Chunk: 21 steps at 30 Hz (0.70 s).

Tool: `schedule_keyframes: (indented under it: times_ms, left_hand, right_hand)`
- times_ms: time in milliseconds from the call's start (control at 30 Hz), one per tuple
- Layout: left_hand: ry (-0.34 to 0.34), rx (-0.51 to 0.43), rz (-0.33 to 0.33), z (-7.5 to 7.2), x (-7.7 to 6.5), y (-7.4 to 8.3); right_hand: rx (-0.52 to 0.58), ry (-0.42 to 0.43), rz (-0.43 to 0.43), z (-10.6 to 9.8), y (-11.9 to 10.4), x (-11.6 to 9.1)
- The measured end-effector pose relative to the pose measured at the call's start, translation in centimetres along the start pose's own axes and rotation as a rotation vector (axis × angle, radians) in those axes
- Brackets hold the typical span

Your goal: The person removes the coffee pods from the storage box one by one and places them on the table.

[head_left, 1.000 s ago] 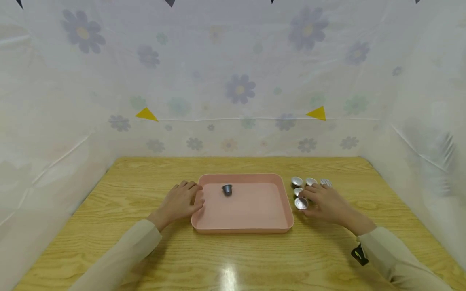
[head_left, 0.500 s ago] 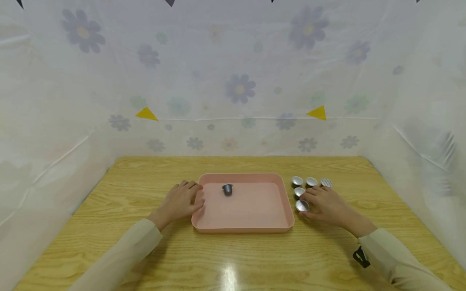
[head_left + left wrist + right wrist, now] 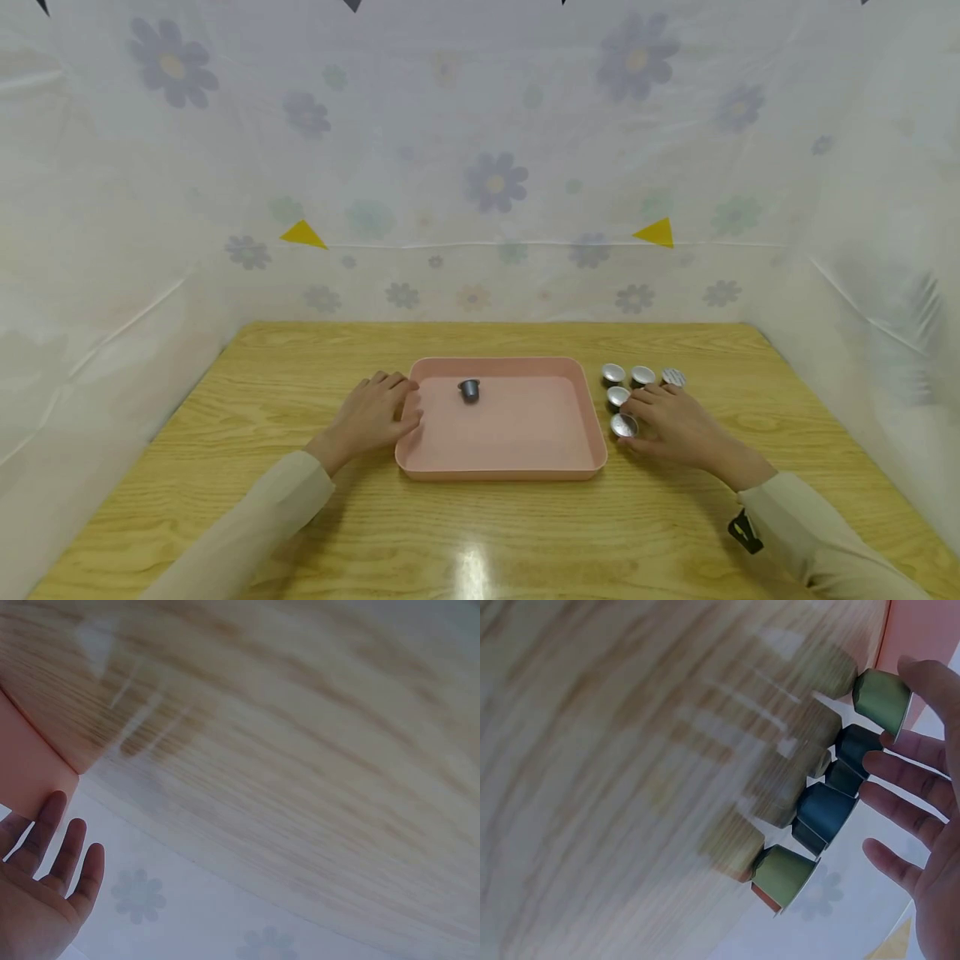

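A pink tray (image 3: 510,477) lies on the wooden table, with one dark coffee capsule (image 3: 469,391) on its side inside. My left hand (image 3: 373,414) rests at the tray's left rim, fingers relaxed and touching its edge. Right of the tray, my right hand (image 3: 675,425) pinches a coffee capsule (image 3: 624,427) between thumb and index fingertip. In the right wrist view this green capsule (image 3: 883,699) stands on the table, silver lid up. More silver-lidded capsules (image 3: 612,375) stand just behind, among them a dark blue one (image 3: 826,810); the hand may hide others.
Another green capsule (image 3: 784,876) stands at the far end of the group. A lidded capsule with a patterned top (image 3: 673,377) is farthest right. Flower-printed white sheeting (image 3: 495,183) closes off the table's back and sides.
The capsule between my right thumb and index finger has shifted slightly toward me, and the right hand has drawn slightly right. My left hand and the capsule in the tray have stayed put.
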<state>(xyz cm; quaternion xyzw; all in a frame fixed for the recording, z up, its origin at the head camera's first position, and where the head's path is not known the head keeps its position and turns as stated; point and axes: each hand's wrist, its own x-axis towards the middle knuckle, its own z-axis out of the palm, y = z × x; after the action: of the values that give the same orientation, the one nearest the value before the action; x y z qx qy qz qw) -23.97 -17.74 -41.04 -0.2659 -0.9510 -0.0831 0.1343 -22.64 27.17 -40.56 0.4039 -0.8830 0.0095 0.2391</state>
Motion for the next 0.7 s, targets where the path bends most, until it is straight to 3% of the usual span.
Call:
schedule_keyframes:
  times_ms: [267, 500, 700]
  left_hand:
    - [0.051, 0.015, 0.023, 0.31, 0.02, -0.09]
    - [0.002, 0.001, -0.003, 0.14, 0.02, -0.01]
    - [0.0, 0.008, -0.004, 0.08, 0.01, 0.06]
  right_hand:
    - [0.013, -0.008, 0.021, 0.12, -0.05, -0.01]
    - [0.026, -0.02, 0.04, 0.09, -0.12, 0.02]
    - [0.023, 0.003, 0.026, 0.07, -0.01, 0.0]
